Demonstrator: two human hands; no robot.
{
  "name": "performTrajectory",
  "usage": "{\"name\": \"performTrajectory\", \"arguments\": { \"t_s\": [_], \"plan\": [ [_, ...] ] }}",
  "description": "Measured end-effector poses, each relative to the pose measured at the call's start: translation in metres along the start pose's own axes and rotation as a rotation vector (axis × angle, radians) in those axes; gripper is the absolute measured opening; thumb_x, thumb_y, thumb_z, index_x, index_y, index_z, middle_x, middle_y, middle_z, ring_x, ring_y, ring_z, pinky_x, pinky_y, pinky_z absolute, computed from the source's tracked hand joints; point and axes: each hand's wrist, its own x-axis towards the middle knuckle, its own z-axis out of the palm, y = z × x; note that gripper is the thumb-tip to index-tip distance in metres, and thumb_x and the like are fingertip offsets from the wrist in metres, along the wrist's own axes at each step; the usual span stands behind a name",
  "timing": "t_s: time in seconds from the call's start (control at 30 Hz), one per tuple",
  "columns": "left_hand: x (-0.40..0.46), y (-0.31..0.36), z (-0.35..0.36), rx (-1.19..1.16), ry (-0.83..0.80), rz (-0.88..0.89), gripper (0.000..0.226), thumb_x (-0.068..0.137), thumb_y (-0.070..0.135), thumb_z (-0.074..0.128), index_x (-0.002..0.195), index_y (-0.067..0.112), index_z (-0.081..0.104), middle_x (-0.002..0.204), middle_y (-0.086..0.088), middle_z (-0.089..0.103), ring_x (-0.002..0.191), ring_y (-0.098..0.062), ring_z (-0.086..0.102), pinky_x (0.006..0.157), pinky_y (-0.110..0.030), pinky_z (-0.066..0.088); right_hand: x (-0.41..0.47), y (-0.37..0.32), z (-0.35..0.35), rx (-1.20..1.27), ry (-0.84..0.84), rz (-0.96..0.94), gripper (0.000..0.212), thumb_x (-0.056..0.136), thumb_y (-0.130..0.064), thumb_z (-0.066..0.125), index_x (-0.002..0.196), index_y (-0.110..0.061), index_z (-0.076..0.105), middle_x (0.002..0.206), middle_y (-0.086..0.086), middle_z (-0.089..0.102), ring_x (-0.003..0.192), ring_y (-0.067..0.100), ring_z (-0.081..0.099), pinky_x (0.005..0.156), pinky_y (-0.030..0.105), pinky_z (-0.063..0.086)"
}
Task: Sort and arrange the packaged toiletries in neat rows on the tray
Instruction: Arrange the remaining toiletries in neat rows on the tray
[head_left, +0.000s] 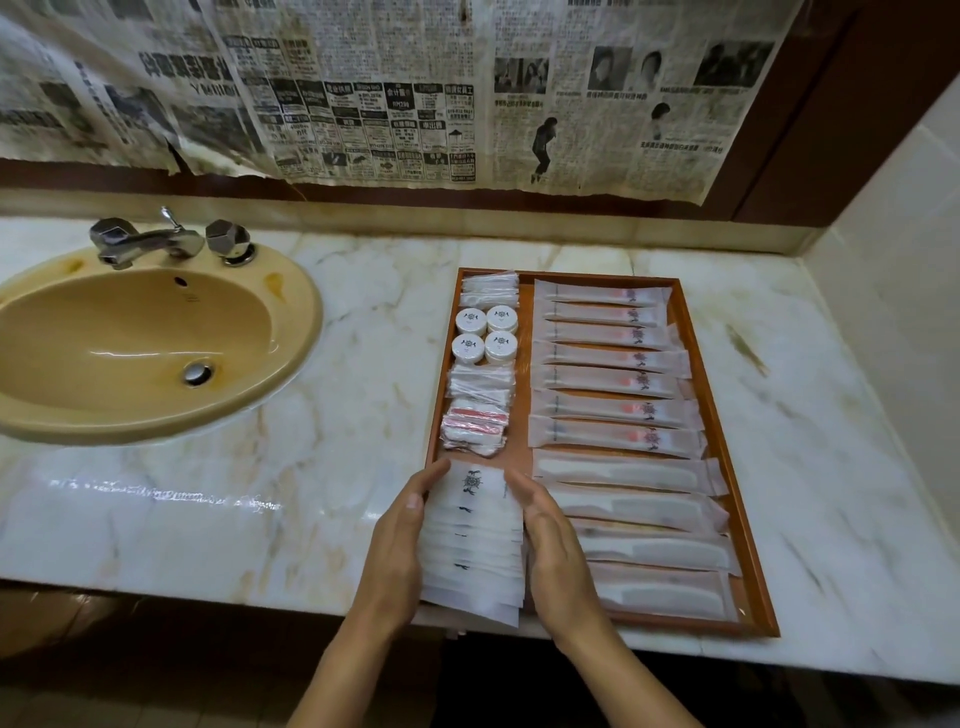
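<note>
The head view is filled by a pale veined marble counter (332, 467), on which a shallow rectangular wooden tray (719, 415) is set; every place below is given from that tray. Well apart to its left, an oval tan ceramic sink (130, 343) with a chrome tap (156, 241) is sunk into the counter. Beyond its far edge, yellowed newspaper sheets (415, 93) are hung over the wall.

Down the tray's right side, long frosted toothbrush sleeves (608, 379) with red prints are laid in a row, each parallel to the last, and similar frosted comb sleeves (634, 519) are continued toward the near edge, so like items are kept together. At the tray's near left corner, a fanned stack of flat white printed sachets (475, 540) is held. In the left column beyond it lie small pink-and-white wrapped packets (475, 428), four round white lidded jars (485, 335) and clear wrapped bundles (488, 291).

The stack is flanked by the left hand (400, 535) and right hand (550, 540), fingers straight and kept together, pressed flat against its two long sides, apparently so that the sachets' edges are squared. The task is judged nearly finished.
</note>
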Motion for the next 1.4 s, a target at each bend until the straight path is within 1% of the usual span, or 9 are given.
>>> {"name": "performTrajectory", "arguments": {
  "t_s": [0.37,0.47,0.6,0.77,0.83,0.93,1.07,1.27,1.4],
  "plan": [
    [0.015,0.024,0.004,0.058,0.036,0.069,0.05,0.099,0.039,0.025,0.133,0.023,0.057,0.132,0.016,0.061,0.127,-0.001,0.051,0.099,-0.008,0.037,0.017,-0.019,-0.077,-0.102,0.18,-0.142,0.045,0.098,-0.033,0.028,0.137,-0.03,0.051,0.138,-0.019,0.052,0.127,-0.01,0.044,0.113,0.029,0.035],
    [0.027,0.032,0.019,0.052,0.003,0.049,0.049,0.099,0.044,0.023,0.131,0.03,0.059,0.132,0.016,0.061,0.128,-0.003,0.051,0.105,-0.021,0.038,0.025,-0.02,-0.106,-0.349,0.189,-0.151,0.04,0.103,-0.022,0.039,0.141,-0.031,0.045,0.144,-0.022,0.039,0.131,-0.011,0.034,0.118,0.032,0.028],
    [0.046,0.044,0.053,-0.04,-0.043,-0.128,0.044,0.104,0.046,0.026,0.128,0.033,0.06,0.127,0.017,0.064,0.123,-0.002,0.055,0.111,-0.034,0.038,0.032,-0.012,-0.122,-0.776,0.114,-0.198,0.057,0.1,-0.025,0.046,0.153,-0.029,0.024,0.153,-0.021,0.014,0.146,0.002,0.008,0.12,0.028,0.011],
    [0.063,0.059,0.089,-0.016,-0.188,-0.245,0.044,0.106,0.046,0.017,0.115,0.043,0.06,0.11,0.028,0.067,0.106,0.015,0.058,0.088,-0.009,0.044,0.036,-0.004,-0.124,-1.049,0.045,-0.153,0.068,0.102,-0.041,0.036,0.152,-0.032,-0.01,0.155,-0.016,-0.021,0.144,0.004,-0.024,0.121,0.031,-0.01],
    [0.067,0.052,0.094,0.046,-0.189,-0.257,0.053,0.099,0.063,0.018,0.129,0.042,0.056,0.128,0.018,0.062,0.121,0.003,0.054,0.106,-0.028,0.042,0.036,0.001,-0.121,-1.063,0.028,-0.129,0.068,0.102,-0.044,0.033,0.151,-0.033,-0.014,0.155,-0.016,-0.024,0.143,0.003,-0.028,0.121,0.033,-0.011],
    [0.071,0.041,0.099,0.099,-0.211,-0.287,0.073,0.08,0.088,0.019,0.136,0.051,0.047,0.14,0.017,0.054,0.134,-0.01,0.045,0.117,-0.048,0.03,0.038,0.004,-0.121,-1.052,0.022,-0.1,0.068,0.102,-0.047,0.031,0.153,-0.032,-0.011,0.156,-0.016,-0.023,0.143,0.002,-0.026,0.123,0.036,-0.007],
    [0.075,0.045,0.099,0.105,-0.233,-0.279,0.079,0.076,0.089,0.021,0.137,0.047,0.048,0.138,0.016,0.055,0.132,-0.009,0.048,0.116,-0.047,0.033,0.039,-0.003,-0.125,-0.963,0.053,-0.146,0.064,0.102,-0.044,0.036,0.154,-0.032,0.002,0.159,-0.017,-0.008,0.144,0.0,-0.015,0.12,0.028,-0.006],
    [0.109,0.077,0.091,0.041,-0.071,-0.284,0.031,0.103,0.048,0.033,0.096,0.051,0.063,0.12,0.016,0.063,0.115,-0.011,0.058,0.108,-0.044,0.041,0.079,-0.033,-0.155,-0.735,0.219,-0.289,0.057,0.1,-0.035,0.048,0.153,-0.03,0.026,0.156,-0.019,0.02,0.146,-0.002,0.01,0.122,0.031,0.016],
    [0.14,0.082,0.085,0.106,0.013,-0.299,0.021,0.097,0.053,0.039,0.109,0.044,0.055,0.134,0.008,0.055,0.119,-0.015,0.051,0.106,-0.04,0.037,0.109,-0.049,-0.173,-0.737,0.266,-0.247,0.056,0.101,-0.034,0.046,0.153,-0.027,0.025,0.158,-0.014,0.02,0.144,-0.002,0.007,0.123,0.037,0.013]
  ]
}}
